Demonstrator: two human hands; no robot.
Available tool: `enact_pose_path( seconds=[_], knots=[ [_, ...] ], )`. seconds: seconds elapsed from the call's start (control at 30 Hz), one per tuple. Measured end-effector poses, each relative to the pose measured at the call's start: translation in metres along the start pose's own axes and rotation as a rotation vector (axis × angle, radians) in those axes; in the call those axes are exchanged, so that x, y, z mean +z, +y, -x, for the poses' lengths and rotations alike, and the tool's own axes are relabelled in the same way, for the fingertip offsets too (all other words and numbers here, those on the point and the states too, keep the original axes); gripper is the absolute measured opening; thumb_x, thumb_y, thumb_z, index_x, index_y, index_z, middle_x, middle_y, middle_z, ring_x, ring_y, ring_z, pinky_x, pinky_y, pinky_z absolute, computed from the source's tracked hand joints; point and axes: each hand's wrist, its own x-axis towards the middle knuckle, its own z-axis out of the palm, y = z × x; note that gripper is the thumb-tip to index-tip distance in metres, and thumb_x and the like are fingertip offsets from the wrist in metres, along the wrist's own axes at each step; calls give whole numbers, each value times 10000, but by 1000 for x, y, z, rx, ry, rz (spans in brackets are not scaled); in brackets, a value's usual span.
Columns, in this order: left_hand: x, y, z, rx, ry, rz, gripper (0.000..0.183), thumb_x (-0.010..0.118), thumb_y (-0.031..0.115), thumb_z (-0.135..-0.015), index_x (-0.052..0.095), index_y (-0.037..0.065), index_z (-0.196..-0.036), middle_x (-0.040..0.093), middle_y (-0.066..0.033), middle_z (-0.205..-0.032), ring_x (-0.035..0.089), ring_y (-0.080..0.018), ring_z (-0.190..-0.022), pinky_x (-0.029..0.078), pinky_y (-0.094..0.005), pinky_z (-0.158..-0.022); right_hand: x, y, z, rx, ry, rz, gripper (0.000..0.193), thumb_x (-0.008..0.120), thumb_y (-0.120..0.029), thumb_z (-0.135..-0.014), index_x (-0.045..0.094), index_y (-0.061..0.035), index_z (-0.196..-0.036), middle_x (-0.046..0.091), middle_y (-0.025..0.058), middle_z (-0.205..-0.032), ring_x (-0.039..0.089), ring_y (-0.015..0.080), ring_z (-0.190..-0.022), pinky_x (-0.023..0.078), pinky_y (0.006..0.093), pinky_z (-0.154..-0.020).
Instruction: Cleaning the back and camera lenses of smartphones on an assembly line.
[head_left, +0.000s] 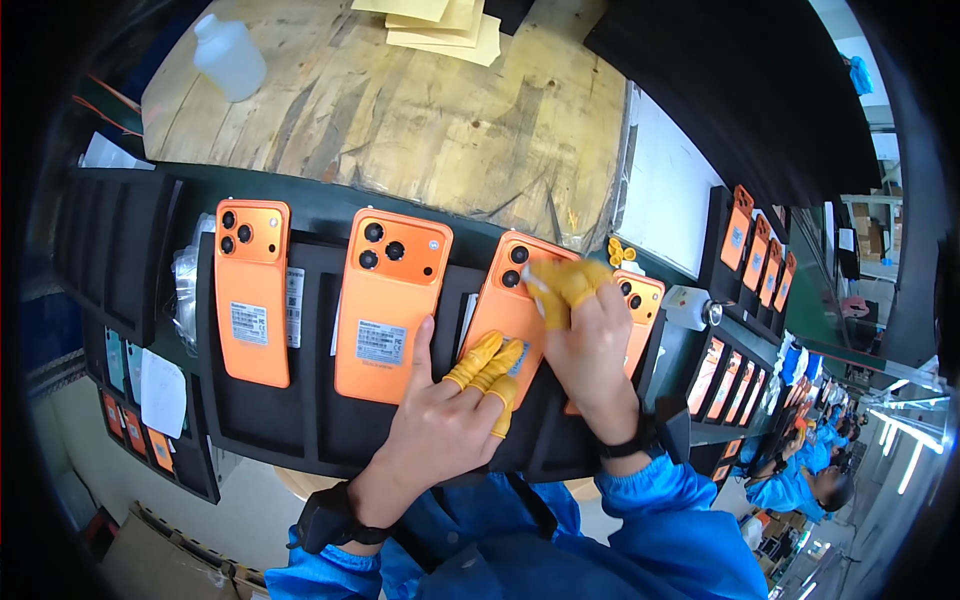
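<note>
Four orange phones lie back up in a black foam tray, two of them being a left phone (252, 300) and a second phone (388, 310), both with white labels. My left hand (440, 425) rests its yellow-cotted fingers on the lower back of the third phone (505, 315). Its bare index finger stretches out by the second phone's lower right edge. Over the third phone's camera area, my right hand (592, 335) has its yellow-cotted fingers closed together, a small whitish bit showing at their tips. My right hand partly covers the rightmost phone (641, 300).
The black tray (340, 440) lies before me, with a wooden board (400, 120) beyond it. A white plastic bottle (228, 58) and yellow sheets (445, 30) stand on the board. Yellow finger cots (620, 252) and a small bottle (690, 307) sit at right. Other people work farther right.
</note>
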Motion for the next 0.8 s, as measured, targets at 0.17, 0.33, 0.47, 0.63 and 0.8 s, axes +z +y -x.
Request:
enact_pose_path(
  seconds=[0.17,0.33,0.47,0.63,0.8],
  knots=[
    [-2,3,-3,-11,-66,15,84,629,141,-729,661,63,-735,552,-53,-533,571,-162,-520,170,-650,-1082,-6,-2,-3,-2,80,-54,265,690,41,-687,653,-19,-943,595,145,-863,562,322,-743,472,395,-653],
    [1,2,-1,-24,-88,6,106,618,138,-749,672,58,-793,567,-45,-534,606,-171,-544,161,-650,-1084,7,-7,-32,-63,38,-32,202,708,11,-708,669,-33,-901,598,107,-802,559,285,-703,464,357,-610],
    [-2,4,-2,-36,-105,-1,99,619,130,-749,668,57,-796,563,-46,-527,594,-174,-521,162,-642,-1088,0,-4,-42,-44,-66,23,189,694,-3,-707,668,-17,-893,597,123,-790,545,296,-676,460,369,-590],
    [0,5,-1,-45,-89,16,81,645,142,-755,643,65,-733,505,-37,-479,545,-158,-477,147,-642,-1089,-7,0,-25,61,14,4,150,660,17,-694,620,15,-838,547,146,-752,535,318,-691,451,395,-595],
    [3,5,-1,-41,-47,11,86,648,147,-748,646,62,-731,511,-40,-489,542,-163,-488,136,-650,-1087,-7,1,-14,167,87,88,106,653,-30,-781,610,14,-867,553,147,-734,545,311,-660,453,400,-582]
  ],
)
